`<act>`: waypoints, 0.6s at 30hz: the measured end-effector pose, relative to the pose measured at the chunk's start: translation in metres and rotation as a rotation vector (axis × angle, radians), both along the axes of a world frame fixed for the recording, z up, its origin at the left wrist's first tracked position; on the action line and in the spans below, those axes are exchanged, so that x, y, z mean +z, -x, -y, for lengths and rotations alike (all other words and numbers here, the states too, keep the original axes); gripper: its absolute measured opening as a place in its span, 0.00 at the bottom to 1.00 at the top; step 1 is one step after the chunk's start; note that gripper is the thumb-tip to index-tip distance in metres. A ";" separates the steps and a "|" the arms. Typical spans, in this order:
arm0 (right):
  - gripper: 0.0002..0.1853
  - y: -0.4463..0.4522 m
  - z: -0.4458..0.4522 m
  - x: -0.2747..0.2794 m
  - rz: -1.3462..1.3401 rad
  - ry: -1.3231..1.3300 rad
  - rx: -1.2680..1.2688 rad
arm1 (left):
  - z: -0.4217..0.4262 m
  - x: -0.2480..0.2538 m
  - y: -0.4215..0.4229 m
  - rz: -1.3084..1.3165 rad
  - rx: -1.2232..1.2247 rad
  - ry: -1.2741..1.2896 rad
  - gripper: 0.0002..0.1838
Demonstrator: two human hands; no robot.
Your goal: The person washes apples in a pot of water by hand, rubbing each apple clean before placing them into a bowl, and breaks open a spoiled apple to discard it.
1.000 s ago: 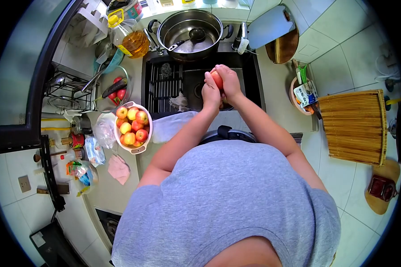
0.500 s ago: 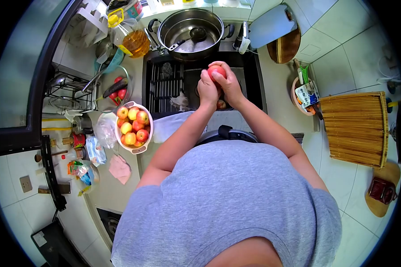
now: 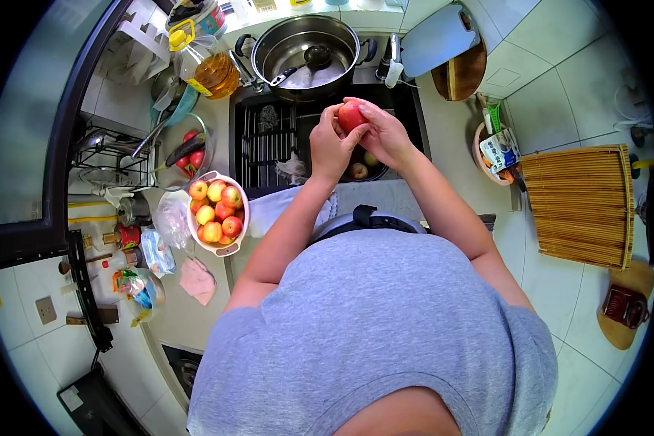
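Note:
A red apple (image 3: 352, 116) is held between my two hands above the black sink (image 3: 407, 123). My left hand (image 3: 330, 144) wraps its left side, and my right hand (image 3: 386, 134) has its fingers round the right side. Below my hands, more apples (image 3: 358, 171) lie low in the sink, partly hidden by my right arm. To the left, a pink-white basket (image 3: 229, 249) on the counter holds several red and yellow apples (image 3: 216, 211). A black rack spans the left part of the sink.
A large pot (image 3: 305, 80) with a ladle stands behind the sink, beside an oil bottle (image 3: 214, 73). A glass bowl (image 3: 208, 149) with an eggplant and red vegetables is at the left. Cutting boards (image 3: 439, 43) lean at the back right.
Both hands and the apple have shifted slightly; the fingers have moved round it and my left wrist has swung left. More of the apples low in the sink now shows.

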State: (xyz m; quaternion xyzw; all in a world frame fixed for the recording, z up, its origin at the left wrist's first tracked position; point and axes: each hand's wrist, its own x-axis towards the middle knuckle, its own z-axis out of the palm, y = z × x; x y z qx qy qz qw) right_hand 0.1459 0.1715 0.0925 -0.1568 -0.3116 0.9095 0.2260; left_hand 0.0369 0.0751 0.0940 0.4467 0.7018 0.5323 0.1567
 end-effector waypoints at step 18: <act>0.19 -0.010 0.008 0.012 0.293 -0.747 -0.101 | 0.007 0.013 -0.015 -0.133 -0.008 -0.145 0.22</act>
